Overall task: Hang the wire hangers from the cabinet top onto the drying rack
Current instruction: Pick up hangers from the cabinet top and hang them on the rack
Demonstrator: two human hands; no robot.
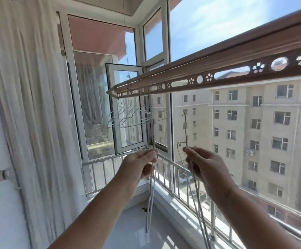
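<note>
- At the far end of the drying rack, a bunch of hung hangers dangles from the bar, so that share looks done.
- Left hand: its grip is pinched on the neck of the left hanger, hook up and well below the bar.
- Right hand: its grip is clamped on the right hangers, two by the look of it, hooks up and short of the rack.
- My read is that these go up next. Whether any wait on the cabinet top, I can't tell.

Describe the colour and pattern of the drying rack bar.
Reddish-brown drying rack bar, pierced with flower, round and slot cutouts; head view.
</note>
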